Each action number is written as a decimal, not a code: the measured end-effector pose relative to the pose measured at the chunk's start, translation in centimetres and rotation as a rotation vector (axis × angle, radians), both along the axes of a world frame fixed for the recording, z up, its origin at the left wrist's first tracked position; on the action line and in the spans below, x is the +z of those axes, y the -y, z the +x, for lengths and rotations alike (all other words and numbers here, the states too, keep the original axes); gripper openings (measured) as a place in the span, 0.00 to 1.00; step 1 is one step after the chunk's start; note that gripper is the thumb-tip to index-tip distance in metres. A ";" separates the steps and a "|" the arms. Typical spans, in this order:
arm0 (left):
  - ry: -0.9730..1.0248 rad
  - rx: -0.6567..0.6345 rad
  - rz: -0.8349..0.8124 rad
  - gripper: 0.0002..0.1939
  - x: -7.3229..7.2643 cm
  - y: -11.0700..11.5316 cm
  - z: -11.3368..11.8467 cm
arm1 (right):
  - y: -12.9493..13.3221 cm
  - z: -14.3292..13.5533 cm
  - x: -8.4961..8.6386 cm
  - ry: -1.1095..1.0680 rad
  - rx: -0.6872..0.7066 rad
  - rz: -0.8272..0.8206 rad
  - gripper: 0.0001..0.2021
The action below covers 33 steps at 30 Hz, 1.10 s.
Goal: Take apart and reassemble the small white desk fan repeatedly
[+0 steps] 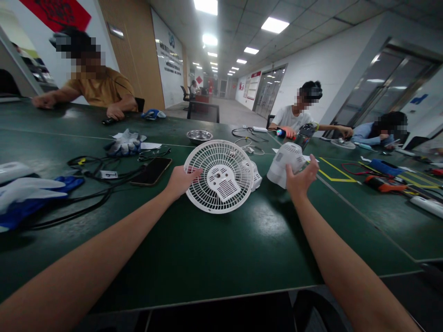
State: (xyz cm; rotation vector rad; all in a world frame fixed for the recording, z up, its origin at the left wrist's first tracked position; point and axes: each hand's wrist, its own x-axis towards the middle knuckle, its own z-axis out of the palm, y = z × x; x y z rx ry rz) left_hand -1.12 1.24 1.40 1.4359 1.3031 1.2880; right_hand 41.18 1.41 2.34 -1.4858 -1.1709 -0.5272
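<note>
A round white fan grille [219, 177] with a motor cover at its centre is tilted upright over the green table [207, 258]. My left hand [183, 181] grips its left rim, thumb over the front. To the right, my right hand [302, 177] is at a white plastic housing [284, 166], with the thumb against its side and the other fingers spread apart on the right. Whether it bears the housing's weight is unclear. Another white part [256, 177] shows behind the grille's right edge, partly hidden.
A phone [151, 171], black cables [100, 196] and gloves [126, 144] lie left. Behind the grille is a metal bowl [200, 136]. An orange meter [385, 184] and blue item [385, 167] lie right. Several people sit across the table.
</note>
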 end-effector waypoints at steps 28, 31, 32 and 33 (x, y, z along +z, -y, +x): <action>0.073 0.045 0.016 0.09 -0.3 -0.1 0.3 | 2.2 -8.9 -0.2 0.082 0.514 -0.289 0.26; 0.126 0.087 0.054 0.11 -0.5 0.0 0.7 | 3.1 -10.5 0.0 -0.160 0.755 -0.403 0.19; 0.120 0.102 0.083 0.13 -0.5 0.0 0.7 | 3.4 -11.2 -0.2 -0.285 0.877 -0.474 0.18; 0.102 0.116 0.117 0.14 -0.5 0.1 0.8 | 3.8 -12.0 -0.3 -0.430 0.999 -0.548 0.17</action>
